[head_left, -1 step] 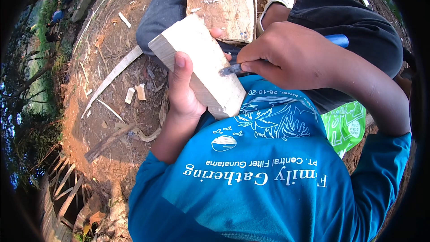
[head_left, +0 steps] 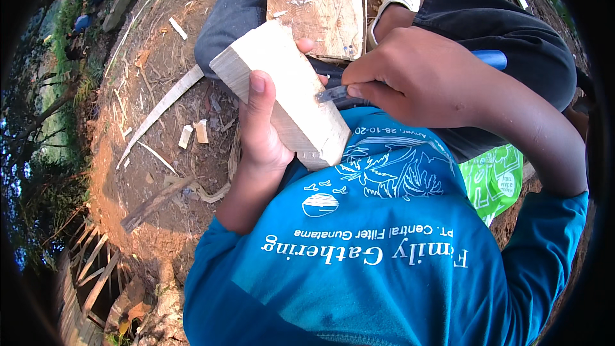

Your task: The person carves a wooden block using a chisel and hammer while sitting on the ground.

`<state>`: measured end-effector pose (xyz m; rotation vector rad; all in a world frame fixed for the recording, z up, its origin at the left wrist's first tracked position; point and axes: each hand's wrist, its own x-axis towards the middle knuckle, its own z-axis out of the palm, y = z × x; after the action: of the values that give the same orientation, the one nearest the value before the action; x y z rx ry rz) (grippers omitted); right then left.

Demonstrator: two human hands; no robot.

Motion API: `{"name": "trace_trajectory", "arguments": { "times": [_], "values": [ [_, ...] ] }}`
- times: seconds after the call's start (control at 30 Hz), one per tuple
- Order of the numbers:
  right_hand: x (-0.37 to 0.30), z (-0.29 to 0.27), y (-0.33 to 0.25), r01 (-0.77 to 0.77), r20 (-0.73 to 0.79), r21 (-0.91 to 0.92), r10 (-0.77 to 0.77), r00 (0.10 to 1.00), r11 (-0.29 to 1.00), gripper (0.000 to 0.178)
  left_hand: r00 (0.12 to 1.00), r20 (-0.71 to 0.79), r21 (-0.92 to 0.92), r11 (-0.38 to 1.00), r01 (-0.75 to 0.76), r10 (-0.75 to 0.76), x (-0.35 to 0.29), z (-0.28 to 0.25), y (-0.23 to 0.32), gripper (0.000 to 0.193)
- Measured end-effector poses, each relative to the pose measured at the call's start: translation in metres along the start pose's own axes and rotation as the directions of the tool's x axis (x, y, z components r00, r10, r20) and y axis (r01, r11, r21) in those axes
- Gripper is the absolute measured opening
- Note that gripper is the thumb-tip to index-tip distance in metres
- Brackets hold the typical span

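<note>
A pale rectangular wood block (head_left: 285, 90) is tilted across my lap, its near end against my blue shirt. My left hand (head_left: 266, 128) grips it from the left, thumb on the near side and fingertips showing past the far edge. My right hand (head_left: 416, 80) is closed round a chisel with a blue handle (head_left: 490, 58), which sticks out behind the hand. The metal chisel blade (head_left: 333, 93) meets the block's right side. The exact contact of its tip is hard to make out.
A flat wooden board (head_left: 320, 9) strewn with shavings lies between my legs. Wood chips (head_left: 193, 133) and a long curved strip (head_left: 163, 106) are on the soil at left. A green printed bag (head_left: 493, 179) sits by my right side.
My right hand and the chisel have shifted very slightly to the right. The block has barely moved in my left hand.
</note>
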<state>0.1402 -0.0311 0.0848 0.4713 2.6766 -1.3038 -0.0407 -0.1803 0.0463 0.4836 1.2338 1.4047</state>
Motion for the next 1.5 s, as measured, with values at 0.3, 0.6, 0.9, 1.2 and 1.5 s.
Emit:
{"name": "trace_trajectory", "arguments": {
  "times": [0.3, 0.6, 0.9, 1.2, 1.5],
  "values": [
    [-0.003, -0.011, -0.023, -0.098, 0.008, -0.348, 0.108, 0.994, 0.933, 0.012, 0.991, -0.132, 0.111, 0.994, 0.02, -0.005, -0.003, 0.014, 0.008, 0.072],
    [0.0, -0.007, -0.017, -0.079, 0.04, -0.339, 0.098, 0.994, 0.937, 0.011, 0.999, -0.037, -0.07, 0.998, 0.004, -0.006, -0.008, 0.007, 0.0, 0.072],
    [0.005, 0.0, -0.013, -0.043, 0.05, -0.151, 0.051, 0.997, 0.988, 0.015, 0.999, 0.046, -0.168, 0.986, 0.003, 0.005, -0.004, 0.009, -0.004, 0.078],
    [0.01, -0.004, 0.005, 0.085, -0.034, 0.057, -0.083, 0.996, 0.995, 0.017, 0.974, 0.193, -0.215, 0.974, -0.076, 0.119, 0.008, -0.013, -0.01, 0.085],
    [-0.005, 0.001, 0.022, 0.103, -0.132, 0.156, -0.082, 0.988, 0.982, 0.024, 0.937, 0.242, -0.488, 0.866, -0.108, 0.253, 0.026, -0.027, -0.016, 0.103]
  ]
}}
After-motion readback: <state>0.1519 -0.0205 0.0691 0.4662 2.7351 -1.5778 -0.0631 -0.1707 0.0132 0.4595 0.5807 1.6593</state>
